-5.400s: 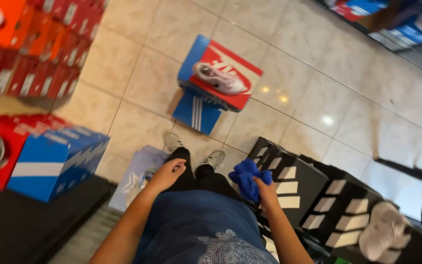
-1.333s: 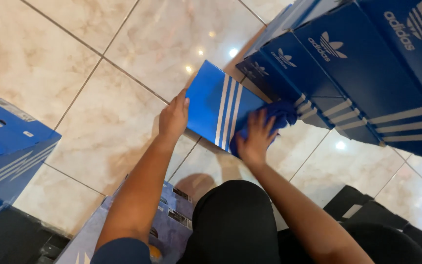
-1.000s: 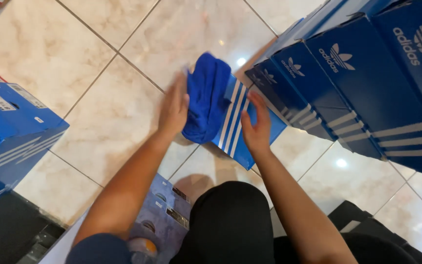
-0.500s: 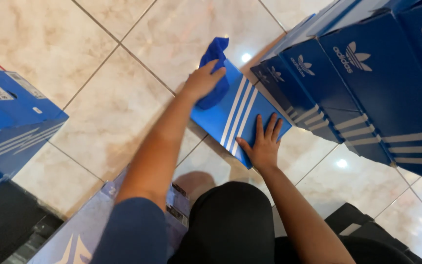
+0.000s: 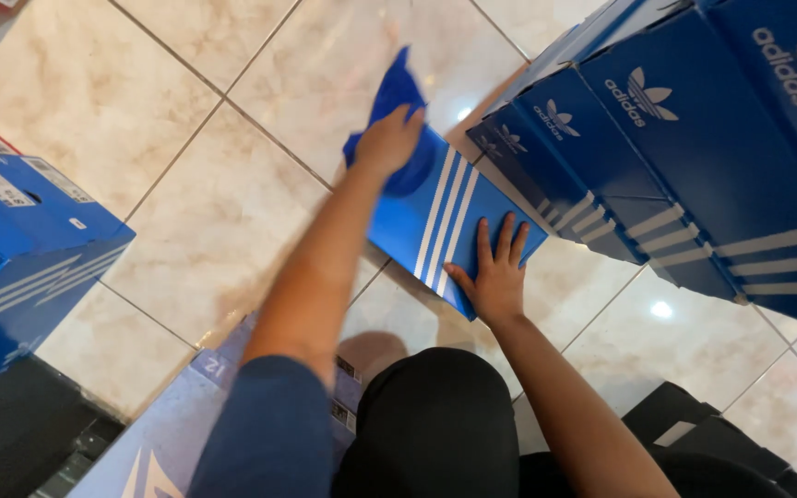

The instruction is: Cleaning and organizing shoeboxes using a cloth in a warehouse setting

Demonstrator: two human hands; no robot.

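A blue shoe box with three white stripes (image 5: 449, 221) lies on the tiled floor just in front of my knees. My left hand (image 5: 387, 140) presses a crumpled blue cloth (image 5: 397, 97) onto the box's far end. My right hand (image 5: 493, 267) lies flat on the near corner of the lid with fingers spread, and holds nothing.
A leaning row of blue striped shoe boxes (image 5: 694, 138) fills the right side, touching the box I hold. More blue boxes (image 5: 20, 240) stand at the left. A pale blue box (image 5: 177, 433) lies by my left leg. Black boxes (image 5: 712, 443) sit lower right on the beige tiled floor (image 5: 214, 212).
My left hand has pushed the cloth along the lid from its middle toward the far end. My right hand has slid from the box's side onto the near corner and flattened.
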